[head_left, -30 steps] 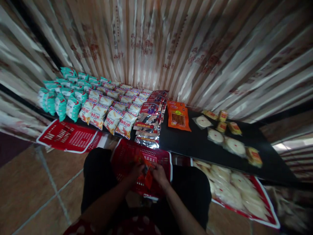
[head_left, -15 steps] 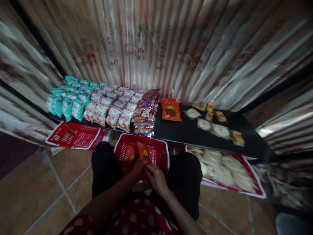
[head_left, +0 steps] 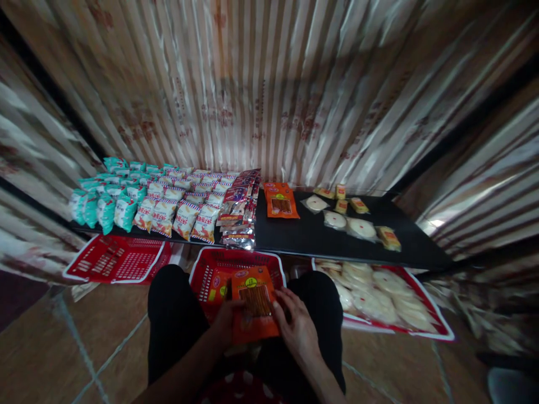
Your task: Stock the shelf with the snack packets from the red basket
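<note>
An orange snack packet (head_left: pixel 255 306) with brown sticks showing through its window is held face up over my lap. My left hand (head_left: pixel 227 322) grips its left edge, with some fingers hidden behind it. At the right edge, my right hand (head_left: pixel 298 321) holds the packet with thumb and bent fingers. Beneath it, between my knees, sits a red basket (head_left: pixel 280 269) with a white rim. Another orange packet (head_left: pixel 217 285) lies inside that basket. A matching orange packet (head_left: pixel 281 201) lies flat on the black shelf (head_left: pixel 290 241).
Turquoise bags (head_left: pixel 113 210), white shrimp-snack bags (head_left: pixel 185 216) and dark red packets (head_left: pixel 240 205) stand in rows on the left. Round white packs (head_left: pixel 361 228) and small yellow packs (head_left: pixel 388 238) lie to the right. Red baskets (head_left: pixel 446 322) flank my knees; a striped curtain (head_left: pixel 252 84) hangs behind.
The orange packet has come up from the basket toward me and turned to show its front. My hands have moved apart to its two sides. The view has shifted slightly.
</note>
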A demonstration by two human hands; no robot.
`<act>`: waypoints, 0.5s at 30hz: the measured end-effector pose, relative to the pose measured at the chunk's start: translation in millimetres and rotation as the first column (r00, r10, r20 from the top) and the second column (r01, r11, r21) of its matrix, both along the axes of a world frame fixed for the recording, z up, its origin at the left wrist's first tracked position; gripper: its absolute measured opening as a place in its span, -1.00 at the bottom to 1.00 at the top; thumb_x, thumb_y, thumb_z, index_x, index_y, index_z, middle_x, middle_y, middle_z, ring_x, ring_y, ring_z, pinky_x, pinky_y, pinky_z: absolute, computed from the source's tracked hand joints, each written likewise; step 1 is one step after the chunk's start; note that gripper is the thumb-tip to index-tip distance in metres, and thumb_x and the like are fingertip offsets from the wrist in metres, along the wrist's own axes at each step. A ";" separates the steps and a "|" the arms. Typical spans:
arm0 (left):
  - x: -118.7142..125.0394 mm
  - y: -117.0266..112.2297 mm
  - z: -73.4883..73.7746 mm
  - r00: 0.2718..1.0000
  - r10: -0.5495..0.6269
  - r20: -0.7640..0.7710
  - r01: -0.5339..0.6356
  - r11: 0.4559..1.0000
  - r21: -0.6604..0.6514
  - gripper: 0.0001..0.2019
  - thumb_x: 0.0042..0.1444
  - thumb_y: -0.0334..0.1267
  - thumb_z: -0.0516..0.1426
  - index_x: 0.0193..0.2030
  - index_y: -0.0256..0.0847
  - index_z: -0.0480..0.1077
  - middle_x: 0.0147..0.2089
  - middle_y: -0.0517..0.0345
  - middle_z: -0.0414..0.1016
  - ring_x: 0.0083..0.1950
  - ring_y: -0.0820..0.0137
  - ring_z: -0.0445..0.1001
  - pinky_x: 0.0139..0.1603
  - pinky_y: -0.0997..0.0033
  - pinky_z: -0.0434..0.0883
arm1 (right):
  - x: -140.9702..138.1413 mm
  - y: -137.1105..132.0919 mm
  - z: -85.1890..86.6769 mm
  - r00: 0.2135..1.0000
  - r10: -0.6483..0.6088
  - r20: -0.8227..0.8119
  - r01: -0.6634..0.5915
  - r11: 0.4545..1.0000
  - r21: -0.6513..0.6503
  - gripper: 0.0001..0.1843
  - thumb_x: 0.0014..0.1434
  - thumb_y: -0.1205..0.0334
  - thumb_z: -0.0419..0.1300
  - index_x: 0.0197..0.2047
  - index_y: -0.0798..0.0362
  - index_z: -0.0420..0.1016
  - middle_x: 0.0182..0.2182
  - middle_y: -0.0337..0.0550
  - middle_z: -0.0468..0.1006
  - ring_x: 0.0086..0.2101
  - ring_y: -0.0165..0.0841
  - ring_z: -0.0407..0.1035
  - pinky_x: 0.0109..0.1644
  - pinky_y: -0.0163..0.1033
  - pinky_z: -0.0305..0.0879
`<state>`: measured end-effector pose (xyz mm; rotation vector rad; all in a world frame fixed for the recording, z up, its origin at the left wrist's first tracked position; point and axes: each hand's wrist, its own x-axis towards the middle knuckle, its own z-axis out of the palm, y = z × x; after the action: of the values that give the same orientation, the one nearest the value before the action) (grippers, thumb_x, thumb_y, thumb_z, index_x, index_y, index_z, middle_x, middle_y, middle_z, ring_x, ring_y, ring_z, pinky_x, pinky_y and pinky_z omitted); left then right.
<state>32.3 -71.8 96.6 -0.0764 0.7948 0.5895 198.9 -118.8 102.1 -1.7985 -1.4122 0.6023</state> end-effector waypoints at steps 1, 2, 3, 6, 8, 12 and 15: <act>3.8 -1.9 0.8 1.000 -0.008 -0.020 0.008 1.000 -0.022 -0.60 -0.06 -0.39 0.03 -0.04 -0.45 0.38 -0.25 -0.10 0.58 -0.19 0.20 0.56 -0.08 0.24 0.42 | 6.9 -2.6 -0.2 0.999 -0.030 -0.043 0.029 0.999 -0.032 -0.56 0.08 -0.04 0.10 -0.08 0.02 0.54 -0.01 0.02 0.51 0.01 -0.13 0.37 0.14 -0.03 0.27; 8.0 -3.6 0.6 0.999 -0.018 -0.051 0.016 0.999 -0.038 -0.59 -0.06 -0.40 0.03 -0.03 -0.46 0.37 -0.27 -0.10 0.58 -0.22 0.20 0.56 -0.10 0.24 0.43 | 13.5 -5.3 -0.1 0.993 -0.042 -0.113 0.033 0.996 -0.077 -0.52 0.05 -0.07 0.11 -0.05 0.02 0.52 -0.02 0.01 0.52 -0.01 -0.13 0.40 0.11 -0.04 0.30; 12.7 -4.9 -0.2 0.996 -0.035 -0.082 0.031 0.998 -0.048 -0.59 -0.07 -0.41 0.03 -0.03 -0.46 0.37 -0.31 -0.10 0.58 -0.27 0.21 0.56 -0.14 0.25 0.43 | 19.7 -8.2 0.2 0.979 -0.042 -0.198 0.017 0.992 -0.127 -0.48 0.03 -0.09 0.12 -0.02 0.02 0.50 -0.04 0.00 0.54 -0.04 -0.13 0.42 0.08 -0.07 0.33; 28.8 -6.4 -3.3 0.986 -0.123 -0.115 0.125 0.992 0.004 -0.63 -0.09 -0.40 0.05 -0.10 -0.45 0.42 -0.41 -0.08 0.56 -0.38 0.23 0.54 -0.25 0.29 0.44 | 36.3 -16.0 3.0 0.909 -0.026 -0.416 -0.068 0.975 -0.210 -0.40 -0.01 -0.15 0.16 0.03 0.02 0.47 -0.06 -0.05 0.56 -0.05 -0.17 0.44 0.03 -0.13 0.38; 40.9 -5.5 -1.4 0.981 -0.162 -0.105 0.174 0.978 0.115 -0.65 -0.14 -0.41 0.07 -0.15 -0.42 0.45 -0.42 -0.06 0.56 -0.40 0.26 0.53 -0.28 0.33 0.42 | 47.2 -19.4 5.0 0.876 -0.043 -0.481 -0.074 0.972 -0.223 -0.38 -0.05 -0.18 0.20 -0.01 0.03 0.49 -0.06 -0.05 0.56 -0.04 -0.15 0.43 0.04 -0.13 0.37; 68.1 -0.9 18.7 0.977 -0.212 0.022 0.188 0.908 0.375 -0.67 -0.20 -0.37 0.16 -0.21 -0.38 0.48 -0.28 -0.11 0.57 -0.23 0.20 0.54 -0.17 0.32 0.41 | 72.5 -19.2 4.9 0.830 -0.158 -0.534 0.055 0.977 -0.204 -0.38 -0.14 -0.20 0.25 -0.06 0.01 0.52 -0.05 -0.03 0.56 0.00 -0.10 0.40 0.05 -0.09 0.36; 89.2 6.1 36.8 0.986 -0.166 0.029 0.130 0.856 0.500 -0.64 -0.20 -0.32 0.20 -0.18 -0.34 0.47 -0.22 -0.08 0.56 -0.14 0.14 0.52 -0.10 0.28 0.39 | 90.3 -12.0 3.2 0.823 -0.221 -0.523 0.162 0.974 -0.158 -0.41 -0.11 -0.15 0.25 -0.04 -0.03 0.50 -0.02 -0.04 0.53 0.03 -0.11 0.38 0.12 -0.07 0.30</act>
<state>121.6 -65.7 133.4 0.4353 0.5528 0.6254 289.2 -130.8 105.3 -1.6446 -0.8159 0.9982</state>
